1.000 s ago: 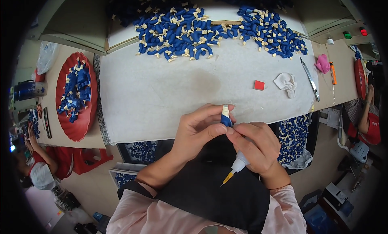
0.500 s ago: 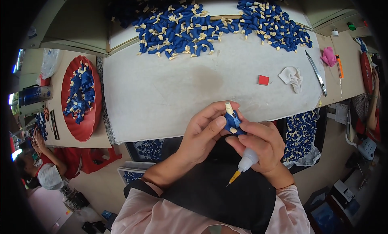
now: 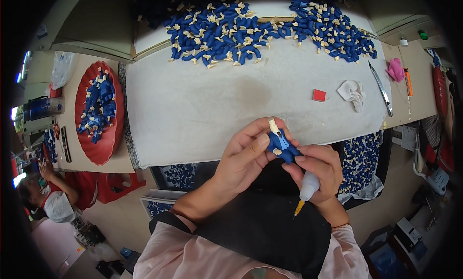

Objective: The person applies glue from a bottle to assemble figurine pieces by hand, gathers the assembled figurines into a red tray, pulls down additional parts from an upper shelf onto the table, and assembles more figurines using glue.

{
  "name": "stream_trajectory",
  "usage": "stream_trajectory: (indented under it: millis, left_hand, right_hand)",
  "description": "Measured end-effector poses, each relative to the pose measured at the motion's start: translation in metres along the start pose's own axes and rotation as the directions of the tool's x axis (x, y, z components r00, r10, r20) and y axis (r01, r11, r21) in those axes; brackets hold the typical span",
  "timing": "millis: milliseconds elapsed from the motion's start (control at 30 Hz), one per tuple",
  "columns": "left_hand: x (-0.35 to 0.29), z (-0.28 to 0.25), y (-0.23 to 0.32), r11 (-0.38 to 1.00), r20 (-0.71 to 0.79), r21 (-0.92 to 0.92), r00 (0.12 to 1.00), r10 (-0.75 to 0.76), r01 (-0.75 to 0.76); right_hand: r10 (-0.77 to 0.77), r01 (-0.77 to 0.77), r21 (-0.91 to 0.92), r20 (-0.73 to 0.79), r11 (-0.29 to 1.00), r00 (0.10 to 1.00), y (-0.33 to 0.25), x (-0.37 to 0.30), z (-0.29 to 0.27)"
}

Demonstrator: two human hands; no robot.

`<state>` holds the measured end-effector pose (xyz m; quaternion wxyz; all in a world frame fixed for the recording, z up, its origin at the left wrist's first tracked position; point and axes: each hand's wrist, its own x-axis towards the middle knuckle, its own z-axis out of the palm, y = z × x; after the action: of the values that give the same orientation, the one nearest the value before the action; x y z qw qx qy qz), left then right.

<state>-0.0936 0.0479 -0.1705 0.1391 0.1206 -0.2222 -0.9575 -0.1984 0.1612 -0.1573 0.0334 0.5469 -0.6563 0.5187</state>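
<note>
My left hand (image 3: 241, 158) grips a small headless figurine (image 3: 281, 145) in a blue suit with a light blue front and a cream neck. The figurine is held upright, slightly tilted, over the table's front edge. My right hand (image 3: 325, 168) has a small translucent dropper bottle (image 3: 309, 184) tucked in its curled fingers. The bottle's yellow needle tip points down, away from the figurine. Thumb and fingertips of the right hand are at the figurine's lower end; whether they pinch it I cannot tell.
Blue arm pieces with cream hands (image 3: 217, 35) lie heaped along the back of the white-covered table (image 3: 193, 100). A red scalloped dish (image 3: 103, 153) of figurines stands left. A red block (image 3: 319, 95), crumpled tissue (image 3: 352, 93) and tweezers (image 3: 381, 88) lie right. Another person (image 3: 60, 202) works at far left.
The figurine has turned so that its light blue front shows more fully. My right hand has shifted slightly right, and the bottle has swung to the right with its tip steeper.
</note>
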Motion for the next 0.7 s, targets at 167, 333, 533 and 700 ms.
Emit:
stream_trajectory:
  millis: [167,333,533,700]
  left_hand:
    - [0.0,-0.003,-0.002,0.998,-0.01,0.024,0.998,0.055,-0.055]
    - [0.001,-0.005,-0.002,0.997,-0.007,0.013,0.997,0.082,-0.082]
    - [0.001,-0.008,-0.001,0.998,0.001,-0.034,0.998,0.056,-0.056]
    - [0.003,0.007,0.015,0.987,-0.078,-0.126,0.991,-0.11,0.099]
  right_hand:
    - [0.008,-0.008,-0.012,0.012,1.0,1.0,0.002,-0.001,0.006]
    - [0.029,-0.029,0.0,-0.006,1.0,1.0,0.006,-0.004,0.012]
    - [0.0,-0.001,-0.019,-0.011,1.0,1.0,0.004,-0.001,0.012]
    - [-0.079,0.083,-0.126,0.033,0.989,0.996,0.005,0.0,0.005]
